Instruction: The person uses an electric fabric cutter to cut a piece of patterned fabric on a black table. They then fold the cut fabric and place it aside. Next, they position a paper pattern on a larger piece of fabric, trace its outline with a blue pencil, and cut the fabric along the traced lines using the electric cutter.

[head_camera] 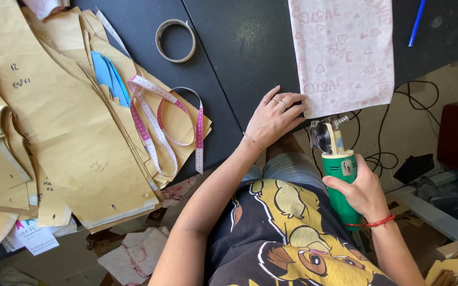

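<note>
Pink-printed fabric (pixel 343 53) lies at the black table (pixel 239 58) edge; your left hand (pixel 276 119) pins its corner, fingers spread flat. Your right hand (pixel 361 193) grips the green rotary cutter (pixel 340 169) (blade just below the hem), so cutting looks about to start: keep the blade clear of your fingertips.

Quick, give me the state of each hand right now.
Left hand: open, fingers spread flat on the black table, fingertips on the edge of the pink patterned fabric.
Right hand: closed around the green handle of an electric rotary cutter.
</note>
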